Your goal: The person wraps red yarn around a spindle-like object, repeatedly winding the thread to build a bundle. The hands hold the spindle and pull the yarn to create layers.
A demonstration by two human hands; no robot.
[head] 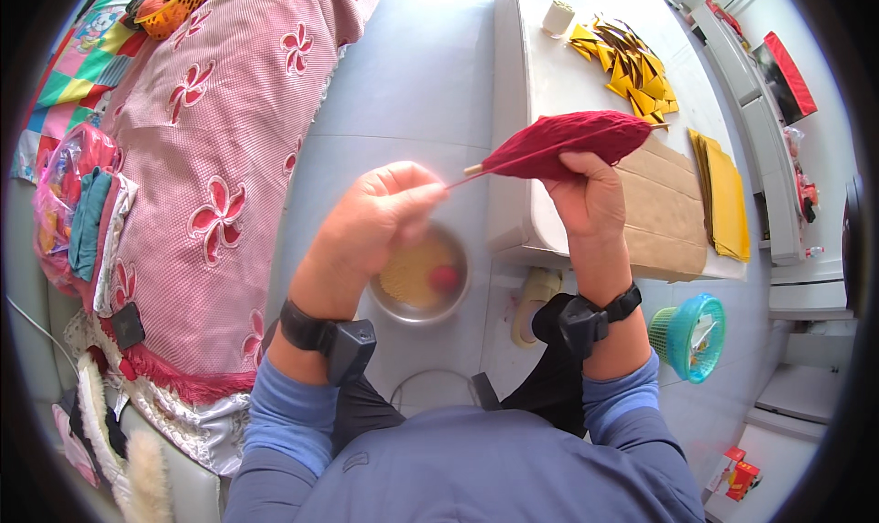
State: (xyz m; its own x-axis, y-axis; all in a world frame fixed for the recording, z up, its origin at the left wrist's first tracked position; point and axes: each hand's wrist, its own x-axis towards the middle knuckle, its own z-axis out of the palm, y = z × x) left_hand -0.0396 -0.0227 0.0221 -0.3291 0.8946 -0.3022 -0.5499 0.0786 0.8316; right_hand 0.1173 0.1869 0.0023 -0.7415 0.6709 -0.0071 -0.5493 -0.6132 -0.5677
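A spindle-shaped bundle of dark red yarn [573, 142], wound on a thin wooden stick [474, 170], lies in my right hand [587, 197], with the thumb across its near side. One red strand [461, 180] runs taut from the stick's left end to my left hand [398, 204], which pinches it between thumb and fingers. Below my left hand, on the floor, stands a round metal bowl [461, 296]. A small red ball [444, 277], blurred and perhaps of yarn, sits in it on a yellowish bottom. My left hand hides part of the bowl's rim.
On the right, a white table [549, 97] bears folded gold paper pieces [628, 66], a stack of yellow paper [721, 197] and cardboard [663, 214]. A turquoise basket [697, 338] stands on the floor. Along the left is a sofa under a pink cover [226, 159].
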